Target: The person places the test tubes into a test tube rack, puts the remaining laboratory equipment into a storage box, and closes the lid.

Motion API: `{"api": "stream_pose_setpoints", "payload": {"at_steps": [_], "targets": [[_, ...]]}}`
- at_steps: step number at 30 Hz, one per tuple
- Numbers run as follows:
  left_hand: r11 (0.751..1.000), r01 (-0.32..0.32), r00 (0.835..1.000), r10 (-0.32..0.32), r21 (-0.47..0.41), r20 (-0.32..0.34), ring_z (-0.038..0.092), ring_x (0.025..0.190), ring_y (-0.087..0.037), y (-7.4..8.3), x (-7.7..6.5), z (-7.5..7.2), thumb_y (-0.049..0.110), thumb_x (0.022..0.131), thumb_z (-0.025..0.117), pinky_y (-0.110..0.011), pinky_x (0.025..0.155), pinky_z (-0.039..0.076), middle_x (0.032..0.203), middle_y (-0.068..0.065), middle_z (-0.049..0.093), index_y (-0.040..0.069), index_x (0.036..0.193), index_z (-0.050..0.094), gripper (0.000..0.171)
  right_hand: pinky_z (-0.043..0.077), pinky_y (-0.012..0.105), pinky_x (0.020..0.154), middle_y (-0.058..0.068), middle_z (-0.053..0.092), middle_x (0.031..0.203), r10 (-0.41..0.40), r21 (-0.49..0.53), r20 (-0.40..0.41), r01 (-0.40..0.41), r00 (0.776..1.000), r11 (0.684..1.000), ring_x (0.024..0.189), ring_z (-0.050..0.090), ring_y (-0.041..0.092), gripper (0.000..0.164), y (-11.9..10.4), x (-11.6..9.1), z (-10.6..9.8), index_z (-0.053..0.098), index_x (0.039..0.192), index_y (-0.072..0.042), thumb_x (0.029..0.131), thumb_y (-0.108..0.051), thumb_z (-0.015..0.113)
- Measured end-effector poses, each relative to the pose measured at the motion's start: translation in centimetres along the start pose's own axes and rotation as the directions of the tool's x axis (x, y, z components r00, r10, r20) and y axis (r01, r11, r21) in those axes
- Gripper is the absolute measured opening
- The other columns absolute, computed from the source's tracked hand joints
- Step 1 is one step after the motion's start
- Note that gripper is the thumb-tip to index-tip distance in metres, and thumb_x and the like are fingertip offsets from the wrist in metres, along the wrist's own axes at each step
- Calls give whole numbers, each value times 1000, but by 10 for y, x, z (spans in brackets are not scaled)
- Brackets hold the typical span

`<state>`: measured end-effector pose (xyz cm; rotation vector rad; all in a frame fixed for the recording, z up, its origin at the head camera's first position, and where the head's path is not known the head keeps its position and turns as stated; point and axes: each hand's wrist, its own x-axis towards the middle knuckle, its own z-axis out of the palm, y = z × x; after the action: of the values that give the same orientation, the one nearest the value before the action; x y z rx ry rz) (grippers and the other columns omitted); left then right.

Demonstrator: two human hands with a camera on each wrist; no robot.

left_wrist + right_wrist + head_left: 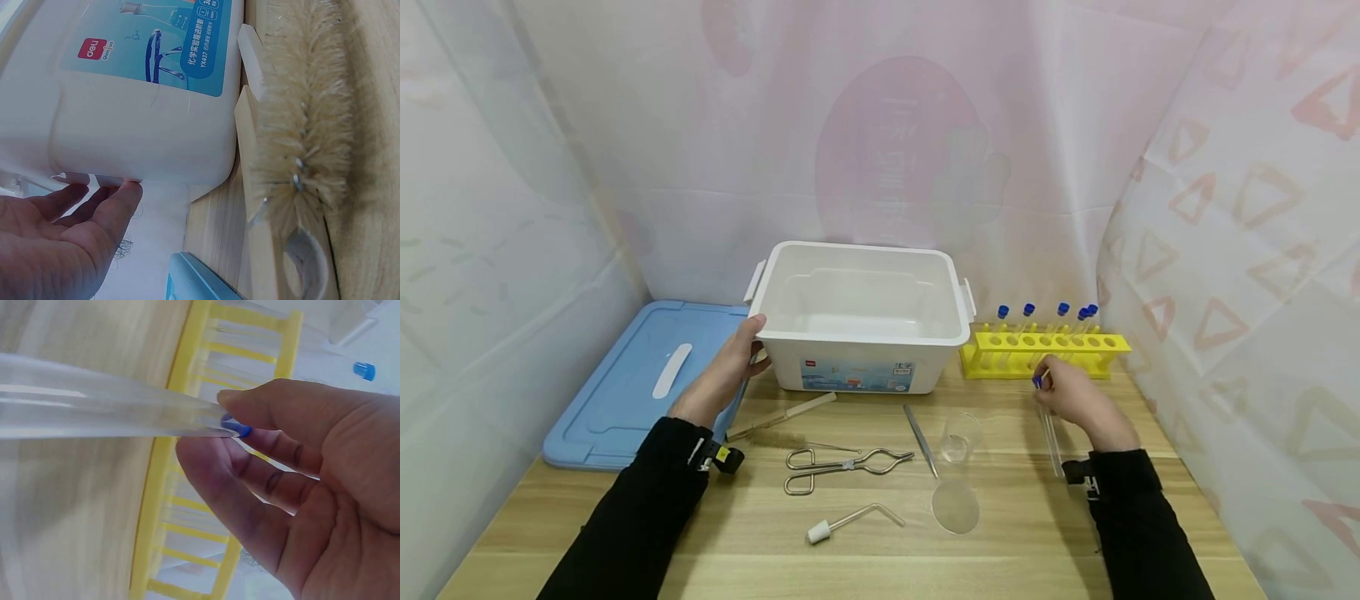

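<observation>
At the left front corner of a white plastic storage bin (865, 340), my left hand (724, 372) has its thumb up by the rim. Its other fingertips bear on the bin's side wall (125, 140), and the thumb is hidden in the left wrist view. My right hand (1075, 397) pinches a clear test tube (1050, 433) by its blue-capped end. The tube slants toward the front of the table. Just behind that hand stands a yellow test tube rack (1037, 342), with several blue-capped tubes (1028, 310) in it.
A blue lid (617, 400) lies left of the bin. In front lie a bristle brush (778, 438), crucible tongs (842, 467), tweezers (920, 440), a clear beaker (957, 442), a round glass (955, 507) and a bent glass tube with white stopper (820, 532). Curtains (1240, 275) surround the table.
</observation>
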<state>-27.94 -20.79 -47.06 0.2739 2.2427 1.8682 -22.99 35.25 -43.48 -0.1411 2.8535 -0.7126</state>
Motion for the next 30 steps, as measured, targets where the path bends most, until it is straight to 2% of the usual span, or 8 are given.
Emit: {"api": "stream_pose_setpoints", "payload": {"at_steps": [10,16,19,24,30], "targets": [[1000,5,1000,-5,3,3,5,186,-51,-1,1,0,73,120,26,-76,152,21,198,-22,4,22,192,6,90,61,40,79,30,70,120,-28,12,-119,30,993,999,99,70,34,30,-8,-5,-9,59,141,12,115,0,69],[1000,0,1000,0,-3,5,6,186,-51,-1,0,0,72,120,26,-76,152,21,198,-24,6,21,192,7,90,68,56,92,33,70,127,-51,14,-220,56,974,998,114,74,47,33,-13,-7,-14,60,144,11,116,-3,68],[1000,-2,1000,2,-7,7,6,186,-51,0,0,0,71,120,26,-76,152,20,197,-24,8,20,192,8,90,69,63,96,34,71,128,-72,2,-281,75,957,997,116,76,50,32,-15,-7,-15,61,143,11,115,-3,70],[1000,-6,1000,6,-3,5,5,186,-50,1,1,1,71,120,26,-76,152,20,198,-24,6,20,192,7,90,70,64,97,34,69,135,-82,6,-365,91,927,996,123,75,52,34,-18,-7,-16,61,147,9,116,-4,69],[1000,-3,1000,3,2,0,5,186,-50,0,1,2,70,121,26,-76,152,22,198,-24,5,21,192,6,89,69,67,101,34,69,140,-100,5,-474,116,875,993,126,73,53,34,-21,-8,-15,61,147,9,116,-4,69]]}}
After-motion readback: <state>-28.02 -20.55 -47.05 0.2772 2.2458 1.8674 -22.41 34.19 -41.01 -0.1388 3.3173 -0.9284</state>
